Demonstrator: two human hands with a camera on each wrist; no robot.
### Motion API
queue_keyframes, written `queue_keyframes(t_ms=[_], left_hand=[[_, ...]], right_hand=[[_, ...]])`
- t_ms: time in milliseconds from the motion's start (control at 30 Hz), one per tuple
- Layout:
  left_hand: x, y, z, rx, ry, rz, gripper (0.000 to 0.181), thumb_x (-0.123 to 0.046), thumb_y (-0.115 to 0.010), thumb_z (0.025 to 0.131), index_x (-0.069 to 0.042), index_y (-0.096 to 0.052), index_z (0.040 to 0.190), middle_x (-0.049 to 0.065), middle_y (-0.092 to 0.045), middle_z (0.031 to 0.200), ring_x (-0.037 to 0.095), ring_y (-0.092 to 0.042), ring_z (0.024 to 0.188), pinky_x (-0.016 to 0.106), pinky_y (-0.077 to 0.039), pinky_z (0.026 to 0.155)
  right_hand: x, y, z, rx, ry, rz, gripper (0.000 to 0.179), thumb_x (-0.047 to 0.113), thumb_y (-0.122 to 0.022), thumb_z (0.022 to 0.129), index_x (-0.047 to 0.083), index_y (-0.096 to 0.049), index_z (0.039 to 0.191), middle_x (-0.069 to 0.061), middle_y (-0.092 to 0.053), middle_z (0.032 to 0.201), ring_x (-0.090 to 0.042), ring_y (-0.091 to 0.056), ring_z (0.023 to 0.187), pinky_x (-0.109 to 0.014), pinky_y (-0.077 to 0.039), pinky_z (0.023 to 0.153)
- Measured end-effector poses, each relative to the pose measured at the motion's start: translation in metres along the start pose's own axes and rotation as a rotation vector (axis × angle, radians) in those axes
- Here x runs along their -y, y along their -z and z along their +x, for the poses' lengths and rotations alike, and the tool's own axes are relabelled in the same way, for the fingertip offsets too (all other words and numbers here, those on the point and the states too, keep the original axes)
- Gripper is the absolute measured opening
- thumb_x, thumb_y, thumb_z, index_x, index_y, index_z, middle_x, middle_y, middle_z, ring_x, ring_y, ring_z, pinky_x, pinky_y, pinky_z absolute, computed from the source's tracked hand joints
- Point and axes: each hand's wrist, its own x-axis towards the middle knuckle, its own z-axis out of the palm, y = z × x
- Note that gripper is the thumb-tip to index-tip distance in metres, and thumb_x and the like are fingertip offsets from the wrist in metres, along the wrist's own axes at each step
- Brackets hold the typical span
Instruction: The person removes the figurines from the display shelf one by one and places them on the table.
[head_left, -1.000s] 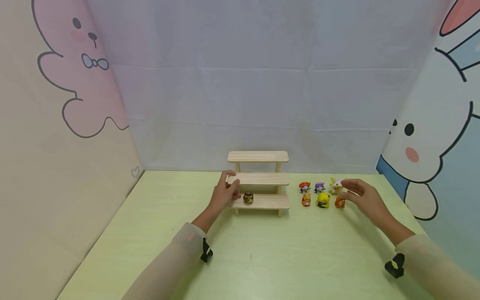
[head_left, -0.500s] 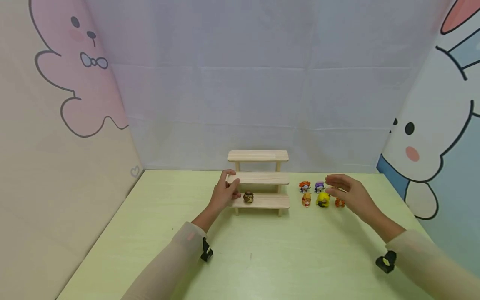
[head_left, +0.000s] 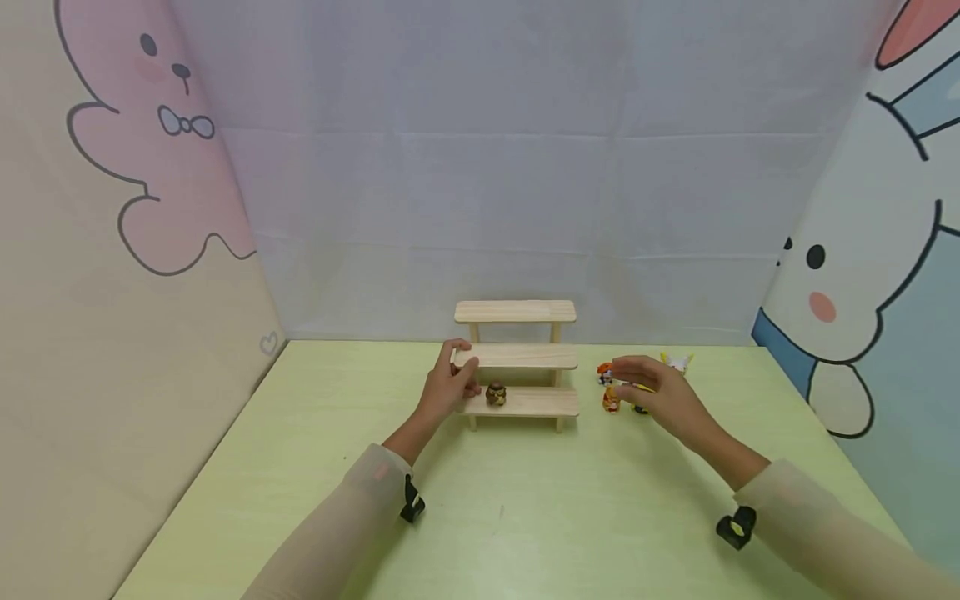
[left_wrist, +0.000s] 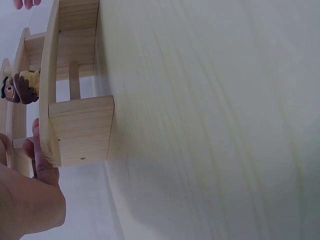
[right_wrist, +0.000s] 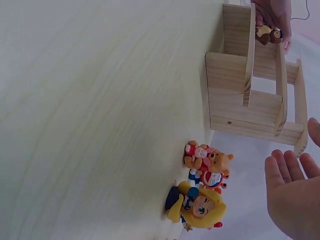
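My left hand (head_left: 448, 385) grips the left end of a three-tier wooden display shelf (head_left: 517, 357), fingers at the middle tier and thumb lower down. A small brown owl figurine (head_left: 496, 394) stands on the bottom tier, just right of that thumb. To the right of the shelf, my right hand (head_left: 663, 400) hovers over a group of toy figurines, thumb apart from the fingers and nothing between them. Below its fingertips are an orange bear figurine (head_left: 611, 399), a red-topped figurine (head_left: 604, 372) and a yellow-haired figurine (right_wrist: 202, 206). The hand hides other figurines in the head view.
Behind the right hand a white figurine with yellow ears (head_left: 677, 362) shows at the table's back. The pale green table (head_left: 480, 517) ends at a white cloth backdrop (head_left: 450, 183). Printed side panels, one with a rabbit (head_left: 847, 275), flank it.
My right hand has moved left across the figurines, from the rightmost ones toward the bear, uncovering the white figurine again. My left hand, the shelf and the owl stay as they were.
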Motion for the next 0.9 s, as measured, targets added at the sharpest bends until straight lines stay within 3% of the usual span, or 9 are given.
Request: queue_keyframes(t_ms=[200,500,900], left_hand=[[0.0,0.001,0.0,0.002,-0.008,-0.006,0.034,-0.032,-0.061,0.107,-0.023,-0.05,0.137,0.014,-0.067,0.079,0.02,-0.072,0.068,0.029,-0.063,0.065],[0.0,0.0,-0.001,-0.002,-0.007,0.005,0.033,-0.032,-0.06,0.107,-0.024,-0.051,0.137,0.013,-0.068,0.078,0.019,-0.071,0.069,0.029,-0.063,0.065],[-0.001,0.0,-0.003,-0.001,-0.007,-0.009,0.034,-0.033,-0.061,0.107,-0.023,-0.051,0.138,0.018,-0.068,0.082,0.027,-0.073,0.073,0.03,-0.063,0.067]], right_hand=[[0.001,-0.016,0.004,0.017,0.029,0.06,0.051,0.021,-0.074,0.098,0.0,-0.056,0.141,-0.025,-0.06,0.14,-0.034,-0.062,0.127,-0.022,-0.058,0.09],[0.006,-0.042,0.009,0.073,0.023,0.154,0.052,0.014,-0.073,0.098,-0.006,-0.053,0.142,-0.03,-0.056,0.142,-0.046,-0.057,0.13,-0.022,-0.055,0.096],[0.011,-0.071,0.014,0.103,0.021,0.163,0.052,0.013,-0.072,0.099,-0.008,-0.052,0.143,-0.028,-0.058,0.141,-0.041,-0.06,0.128,-0.029,-0.056,0.1]])
